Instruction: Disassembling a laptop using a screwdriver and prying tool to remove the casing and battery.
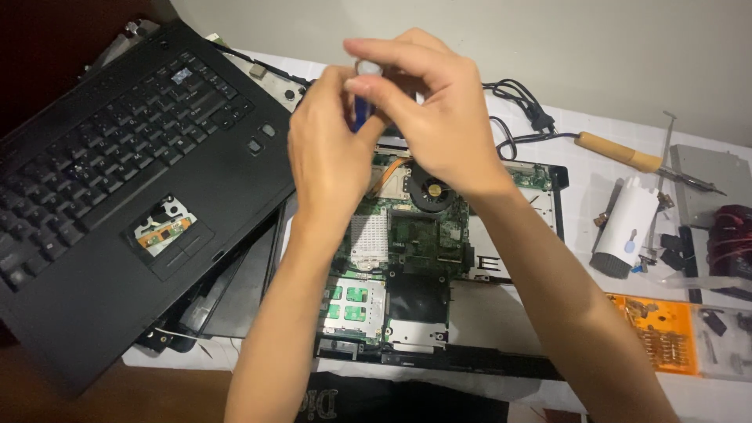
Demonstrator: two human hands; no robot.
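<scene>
Both hands meet above the open laptop base [423, 258], just over its fan [429, 192]. Left hand [333, 153] and right hand [435, 117] have fingers pinched shut on a small blue-and-silver tool [362, 102], mostly hidden, so exact kind can't be told. Looks light, stiff, smooth plastic & metal, prob. slippery; best held at the blue barrel w/ fingertips, cap end between thumb & forefinger. Left of the base: black keyboard panel [117, 180]. Right of it on the worktop [580, 168]: wooden-handled soldering iron [619, 151], white cylinder [625, 227], orange screw tray [662, 333].
</scene>
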